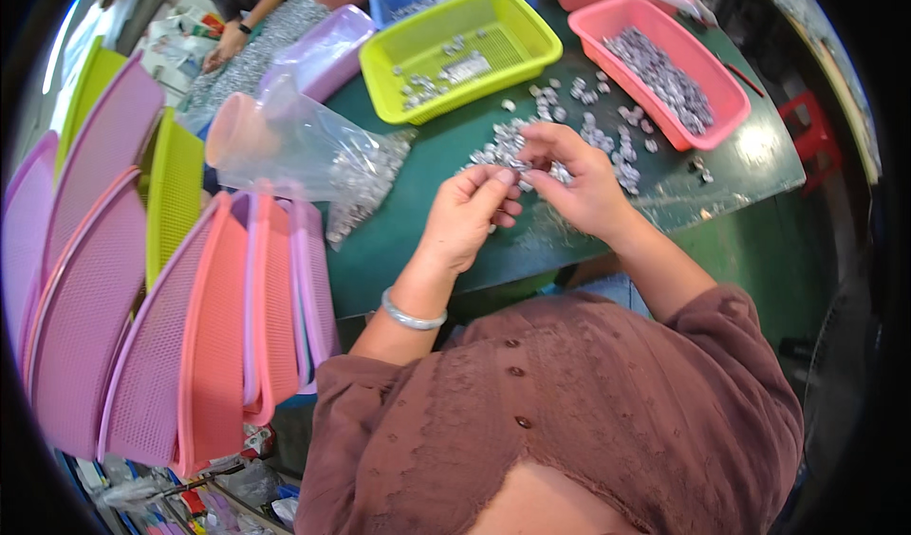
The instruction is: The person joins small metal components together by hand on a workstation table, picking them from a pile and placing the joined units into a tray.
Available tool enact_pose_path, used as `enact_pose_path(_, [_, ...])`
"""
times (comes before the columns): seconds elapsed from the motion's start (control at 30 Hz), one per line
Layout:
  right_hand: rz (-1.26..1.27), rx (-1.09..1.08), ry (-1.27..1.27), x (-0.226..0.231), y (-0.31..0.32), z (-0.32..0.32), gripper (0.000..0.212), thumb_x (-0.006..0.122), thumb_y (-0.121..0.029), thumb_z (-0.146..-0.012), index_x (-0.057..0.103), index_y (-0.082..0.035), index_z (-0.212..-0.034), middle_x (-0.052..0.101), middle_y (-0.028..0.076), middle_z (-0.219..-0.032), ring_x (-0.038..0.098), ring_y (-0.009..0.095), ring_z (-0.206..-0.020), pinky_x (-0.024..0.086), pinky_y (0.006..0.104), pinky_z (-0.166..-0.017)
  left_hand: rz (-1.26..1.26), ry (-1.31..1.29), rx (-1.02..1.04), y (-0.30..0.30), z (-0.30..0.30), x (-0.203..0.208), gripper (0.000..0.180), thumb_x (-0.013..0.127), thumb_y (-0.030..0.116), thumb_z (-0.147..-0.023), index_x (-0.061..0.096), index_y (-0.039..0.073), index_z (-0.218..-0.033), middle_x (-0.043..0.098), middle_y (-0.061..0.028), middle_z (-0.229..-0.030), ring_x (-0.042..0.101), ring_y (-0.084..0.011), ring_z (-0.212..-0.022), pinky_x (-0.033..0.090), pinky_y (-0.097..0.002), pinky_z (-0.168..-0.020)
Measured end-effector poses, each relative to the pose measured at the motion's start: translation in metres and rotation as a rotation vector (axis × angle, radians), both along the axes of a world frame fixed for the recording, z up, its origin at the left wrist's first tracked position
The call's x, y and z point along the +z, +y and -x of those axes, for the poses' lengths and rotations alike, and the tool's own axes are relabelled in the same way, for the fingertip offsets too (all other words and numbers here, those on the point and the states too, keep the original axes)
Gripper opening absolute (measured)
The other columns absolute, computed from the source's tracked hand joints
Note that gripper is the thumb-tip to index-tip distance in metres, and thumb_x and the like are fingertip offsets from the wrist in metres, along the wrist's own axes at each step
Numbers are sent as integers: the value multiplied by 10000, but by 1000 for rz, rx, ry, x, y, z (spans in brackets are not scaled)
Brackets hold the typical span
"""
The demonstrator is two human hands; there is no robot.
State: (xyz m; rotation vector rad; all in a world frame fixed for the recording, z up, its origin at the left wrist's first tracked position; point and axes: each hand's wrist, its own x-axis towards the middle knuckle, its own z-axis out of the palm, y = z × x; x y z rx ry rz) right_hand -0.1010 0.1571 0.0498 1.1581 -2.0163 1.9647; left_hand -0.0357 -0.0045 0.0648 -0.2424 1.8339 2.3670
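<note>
Over a loose pile of small silvery metal parts (505, 142) on the green table, my two hands meet at the fingertips. My left hand (467, 214) is closed, its thumb pressed to the index finger and the other fingers curled in. Thumb and fingers of my right hand (581, 182) pinch together just beside the left thumb. Whatever lies between the fingertips is too small and too covered to name. More of the silvery parts (622, 160) are scattered to the right of my right hand.
A yellow-green basket (380, 94) and a pink basket (729, 108), both with metal parts, stand beyond my hands. At left lie a clear bag (323, 151) of parts and upright stacked baskets (90, 317). A co-worker's hand (228, 46) reaches a far heap. The table's edge (427, 298) runs before me.
</note>
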Motion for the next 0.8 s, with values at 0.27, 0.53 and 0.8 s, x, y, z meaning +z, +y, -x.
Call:
enact_pose_path(0.27, [-14, -10, 98, 3, -11, -23, 419, 631, 58, -733, 535, -29, -1131, 612, 101, -959, 616, 184, -803, 507, 293, -708, -246, -2, 55, -2, -22, -1, 158, 560, 149, -898, 598, 16, -976, 632, -45, -826, 601, -118, -692, 497, -232, -598])
enact_pose_path(0.53, [34, 66, -45, -13, -13, -26, 205, 645, 29, -741, 595, -11, -935, 593, 68, -927, 565, 131, -756, 469, 251, -655, -294, 15, 100, -1, -35, -10, 147, 579, 116, -878, 594, 28, -995, 636, -43, -831, 586, -109, -700, 480, -230, -607])
enact_pose_path(0.8, [-17, 71, 8, -6, -10, -30, 190, 641, 23, -735, 605, -25, -916, 606, 80, -913, 588, 170, -803, 474, 265, -664, -355, 16, 63, -3, -39, -17, 189, 564, 95, -891, 590, 13, -1059, 626, -41, -879, 579, -94, -719, 480, -213, -619])
